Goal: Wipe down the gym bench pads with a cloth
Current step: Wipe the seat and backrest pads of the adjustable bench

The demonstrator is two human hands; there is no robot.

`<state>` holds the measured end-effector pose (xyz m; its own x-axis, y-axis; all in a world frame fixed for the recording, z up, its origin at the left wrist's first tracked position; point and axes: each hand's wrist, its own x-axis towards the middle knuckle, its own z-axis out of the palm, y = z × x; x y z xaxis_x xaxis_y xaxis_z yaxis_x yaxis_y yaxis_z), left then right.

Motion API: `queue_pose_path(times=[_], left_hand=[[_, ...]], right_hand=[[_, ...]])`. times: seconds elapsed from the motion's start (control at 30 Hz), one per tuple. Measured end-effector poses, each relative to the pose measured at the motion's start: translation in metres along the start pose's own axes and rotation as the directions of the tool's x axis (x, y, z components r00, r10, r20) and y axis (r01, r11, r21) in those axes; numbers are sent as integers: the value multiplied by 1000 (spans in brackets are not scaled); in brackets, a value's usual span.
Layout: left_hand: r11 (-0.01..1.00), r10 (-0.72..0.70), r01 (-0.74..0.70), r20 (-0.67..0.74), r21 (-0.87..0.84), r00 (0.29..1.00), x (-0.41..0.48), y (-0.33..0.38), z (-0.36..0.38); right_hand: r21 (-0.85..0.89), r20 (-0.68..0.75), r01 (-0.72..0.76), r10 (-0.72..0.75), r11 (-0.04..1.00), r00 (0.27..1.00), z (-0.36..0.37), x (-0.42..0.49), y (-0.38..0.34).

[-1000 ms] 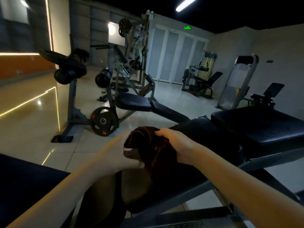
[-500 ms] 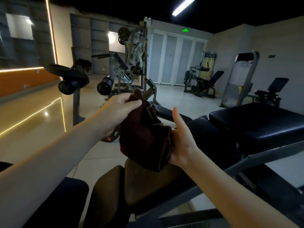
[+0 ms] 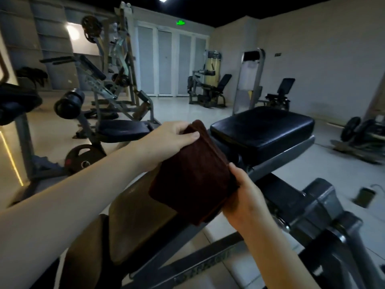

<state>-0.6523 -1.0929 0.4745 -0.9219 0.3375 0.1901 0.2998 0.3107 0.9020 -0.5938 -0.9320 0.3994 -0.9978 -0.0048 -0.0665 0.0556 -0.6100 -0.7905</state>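
**Cloth lifted off the bench and squared up between two hands**

At far left a weight plate (image 3: pixel 82 156) is seen near the floor. Next, the left hand (image 3: pixel 166 140) is raised above the bench, with thumb and fingers pinched over the top edge of a dark brown cloth (image 3: pixel 193 176). The cloth is held in the air as a flat folded pad, above the worn brown back pad (image 3: pixel 133 215) and touching neither pad. Its lower right edge is gripped by the right hand (image 3: pixel 248 197), thumb in front and fingers hidden behind the fabric. Further right, the black seat pad (image 3: pixel 264 130) is not being touched, and a phone (image 3: pixel 364 197) is seen on the floor.

A second ago the cloth was bunched and pressed to the bench under both hands. Half a second ago it was lifted, loose and crumpled. Now it is squared up. Wiping is judged to be paused, probably so that a fresh face can be presented.
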Motion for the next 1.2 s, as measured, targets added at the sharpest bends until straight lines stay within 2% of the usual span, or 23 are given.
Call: queue_pose_path(times=[0.1,0.13,0.2,0.23,0.3,0.33,0.4,0.47,0.5,0.53,0.6,0.67,0.73,0.77,0.83,0.9,1.0,1.2], left_hand=[[999,9,-7,56,-48,998,18,-2,22],[997,19,-13,77,-79,997,24,-3,31],[995,52,-42,104,-90,993,30,-3,47],[996,73,-68,96,-63,993,33,-4,54],[993,112,-114,58,28,992,38,-11,65],[984,136,-140,38,113,990,40,-15,67],[947,173,-174,29,272,985,43,-27,69],[954,141,-141,17,264,990,44,-37,67],[964,122,-119,4,237,993,45,-41,66],[967,116,-110,-13,230,993,47,-43,65],[943,155,-141,-24,301,988,50,-46,62],[893,243,-239,39,381,969,46,-43,59],[795,304,-347,168,497,938,38,-40,54],[755,275,-370,252,541,928,33,-40,48],[715,79,-349,426,605,901,27,-45,33],[603,-96,-383,540,700,836,25,-52,21],[411,-141,-475,570,778,810,29,-64,22],[299,-178,-501,563,812,807,26,-63,23]], right_hand=[[-214,-130,207,-238,954,962,-16,-1,-18],[-322,-180,290,-359,901,916,-22,1,-22],[-564,-201,422,-614,710,763,-35,9,-23],[-679,-172,438,-708,589,685,-42,16,-21],[-853,-125,355,-811,382,571,-55,33,-11],[-897,-132,293,-832,332,538,-59,41,-5],[-915,-193,235,-869,326,455,-64,52,8],[-919,-176,296,-943,261,283,-57,52,25],[-923,-117,334,-965,193,236,-51,50,35],[-921,-42,367,-969,131,242,-44,49,48],[-907,86,416,-937,67,339,-34,51,68],[-898,97,429,-904,102,417,-29,62,78],[-889,54,431,-903,151,427,-27,71,79],[-884,45,439,-906,160,420,-26,73,79],[-873,20,451,-913,182,408,-25,77,83],[-856,-27,462,-912,233,410,-22,79,90],[-818,-64,497,-904,291,424,-18,77,101],[-778,-70,527,-880,342,469,-10,60,150]])
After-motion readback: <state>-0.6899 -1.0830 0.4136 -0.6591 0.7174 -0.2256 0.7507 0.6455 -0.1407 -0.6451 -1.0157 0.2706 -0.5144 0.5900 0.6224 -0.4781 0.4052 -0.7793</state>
